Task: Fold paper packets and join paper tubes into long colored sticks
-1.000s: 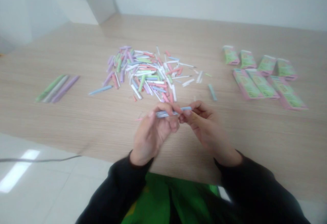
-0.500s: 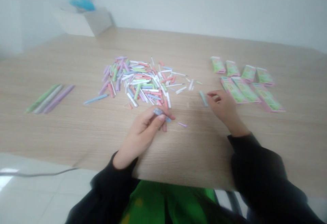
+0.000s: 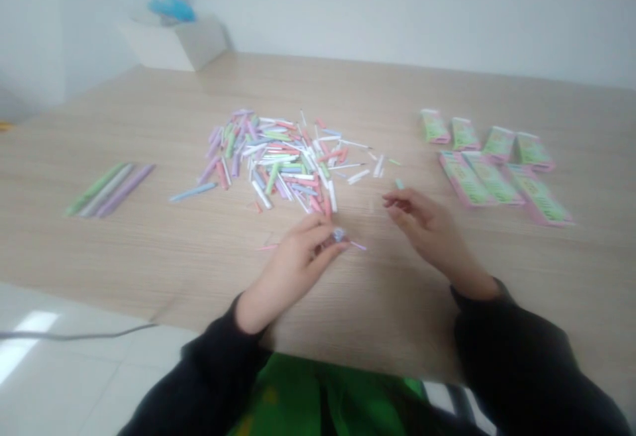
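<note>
My left hand [image 3: 303, 254] is closed in a pinch around a small pale blue and white piece [image 3: 338, 234], too blurred to name. A thin purple stick [image 3: 358, 246] lies just beyond its fingertips. To the right, my right hand [image 3: 422, 230] hovers low over the table, fingers loosely curled and apart, with nothing visible in them. Behind its fingers shows the end of a pale green-blue stick [image 3: 399, 184], the rest hidden. Ahead of the left hand spreads a heap of short white, purple, green, red and blue tubes and sticks [image 3: 283, 158].
Several pink-and-green packets [image 3: 467, 181] lie in two rows at the right. Three longer tubes, green, white and purple [image 3: 126, 189], rest side by side at the left, near a single blue pen-like stick [image 3: 193, 191]. A white box [image 3: 163, 45] with something blue stands at the back left.
My right hand has moved left and nearer to my left hand, now covering most of the green-blue stick. My left hand has turned, its fingers curling around the blue piece. The view shifted slightly.
</note>
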The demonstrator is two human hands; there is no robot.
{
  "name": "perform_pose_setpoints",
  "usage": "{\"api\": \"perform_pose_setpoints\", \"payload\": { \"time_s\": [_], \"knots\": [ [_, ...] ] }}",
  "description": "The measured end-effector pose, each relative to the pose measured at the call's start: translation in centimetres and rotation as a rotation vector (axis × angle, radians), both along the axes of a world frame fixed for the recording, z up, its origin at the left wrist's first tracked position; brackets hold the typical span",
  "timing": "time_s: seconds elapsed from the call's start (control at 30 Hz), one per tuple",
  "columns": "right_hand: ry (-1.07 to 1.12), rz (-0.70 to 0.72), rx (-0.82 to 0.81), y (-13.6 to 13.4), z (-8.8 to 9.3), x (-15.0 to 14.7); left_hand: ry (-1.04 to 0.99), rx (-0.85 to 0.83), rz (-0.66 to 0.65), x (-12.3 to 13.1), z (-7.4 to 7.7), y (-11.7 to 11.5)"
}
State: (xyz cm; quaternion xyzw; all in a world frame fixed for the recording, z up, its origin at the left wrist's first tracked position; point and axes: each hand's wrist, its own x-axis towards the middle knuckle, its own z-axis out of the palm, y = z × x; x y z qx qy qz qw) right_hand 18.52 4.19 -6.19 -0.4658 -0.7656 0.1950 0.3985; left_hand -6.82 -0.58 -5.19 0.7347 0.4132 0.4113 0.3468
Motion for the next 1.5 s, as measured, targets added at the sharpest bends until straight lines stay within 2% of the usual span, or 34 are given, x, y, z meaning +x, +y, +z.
{"api": "perform_pose_setpoints", "payload": {
  "time_s": [0.1,0.2,0.3,0.4,0.53,0.6,0.67,0.73,0.8,0.83,0.9,0.97,1.07,1.1,1.17,1.2,1.27,1.33,1.5],
  "knots": [
    [0.003,0.196,0.133,-4.0,2.4,-2.2,0.004,0.022,-0.065,1.7,-0.3,-1.7],
    [-0.051,0.217,0.187,-7.2,3.3,-3.0,0.054,0.036,-0.052,2.3,-0.9,-3.1],
    [-0.087,0.222,0.117,-8.9,2.2,-2.9,0.150,-0.014,-0.032,2.3,-2.0,-4.0],
    [-0.127,0.210,0.060,-9.5,0.6,-3.0,0.184,-0.038,-0.016,2.2,-2.9,-4.6],
    [-0.104,0.206,0.051,-9.9,-0.6,-3.3,0.111,-0.085,-0.012,2.0,-2.8,-4.9],
    [-0.093,0.179,0.048,-10.0,-0.8,-3.1,-0.008,-0.126,0.026,1.9,-2.4,-4.9],
    [-0.083,0.141,0.035,-10.3,-0.9,-2.7,-0.233,-0.223,0.087,1.8,-2.0,-4.9],
    [-0.048,0.122,0.013,-10.8,-1.0,-2.4,-0.543,-0.441,0.120,1.9,-1.8,-5.0],
    [0.016,0.147,-0.024,-11.4,-1.2,-2.5,-0.832,-0.730,0.091,2.4,-1.9,-5.2],
    [0.048,0.172,-0.040,-11.7,-1.3,-2.7,-0.930,-0.853,0.061,2.9,-2.0,-5.3],
    [0.101,0.209,-0.048,-12.3,-1.3,-3.3,-0.994,-0.979,-0.011,3.8,-2.2,-5.6],
    [0.133,0.176,-0.033,-12.6,-1.2,-3.9,-0.907,-0.956,-0.068,4.3,-2.6,-5.9],
    [0.124,-0.004,0.008,-12.4,-0.4,-3.7,-0.556,-0.759,-0.124,3.7,-3.0,-5.8],
    [0.100,-0.082,0.023,-12.2,-0.1,-3.3,-0.427,-0.682,-0.098,3.1,-3.1,-5.7],
    [0.011,-0.194,0.037,-11.7,0.3,-2.5,-0.242,-0.557,0.040,1.7,-3.2,-5.3],
    [-0.058,-0.204,0.030,-11.4,0.4,-2.2,-0.188,-0.515,0.109,1.1,-3.3,-5.1],
    [-0.238,-0.119,-0.017,-10.8,0.1,-1.7,-0.110,-0.456,0.175,0.2,-3.2,-4.9],
    [-0.374,-0.045,-0.031,-10.3,-0.5,-1.6,-0.050,-0.410,0.141,0.0,-3.1,-4.9],
    [-0.444,-0.081,0.027,-10.4,-1.5,-1.8,0.007,-0.357,0.066,0.8,-3.4,-5.0]
  ]
}}
